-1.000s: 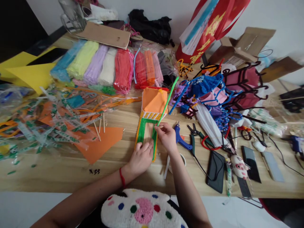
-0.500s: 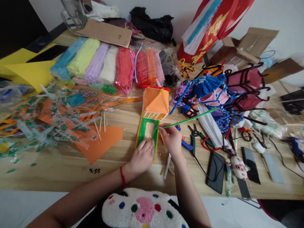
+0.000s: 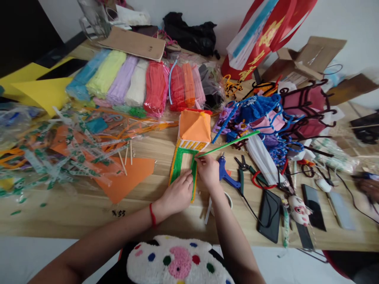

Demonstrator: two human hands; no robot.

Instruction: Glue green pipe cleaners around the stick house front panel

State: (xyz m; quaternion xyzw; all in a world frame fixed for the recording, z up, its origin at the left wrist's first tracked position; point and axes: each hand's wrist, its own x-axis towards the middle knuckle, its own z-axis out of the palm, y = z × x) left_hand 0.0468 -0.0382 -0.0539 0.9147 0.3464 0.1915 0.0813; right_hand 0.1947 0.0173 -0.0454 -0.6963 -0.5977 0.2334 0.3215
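Green pipe cleaner (image 3: 227, 144) is pinched by right hand (image 3: 208, 171) at panel's edge; stick panel (image 3: 184, 167) is pressed flat onto bench (image 3: 166, 221) by left hand (image 3: 177, 193), steadying it

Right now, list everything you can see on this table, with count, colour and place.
craft house: one, orange roof, green-edged panel, table centre
green pipe cleaner: one, slanting right from the house
pipe cleaner packs: a row, blue, green, lilac, white, red, orange, pink, far side
orange paper: one sheet, left of the house
plastic wrappers: a heap, clear with green, far left
glue gun: one, blue, right of the hands
pliers: one pair, dark, beside the glue gun
phone: one, black, near right edge
wooden table: one, light wood
left hand: pressing on the house's lower end
right hand: pinching the pipe cleaner's end at the panel
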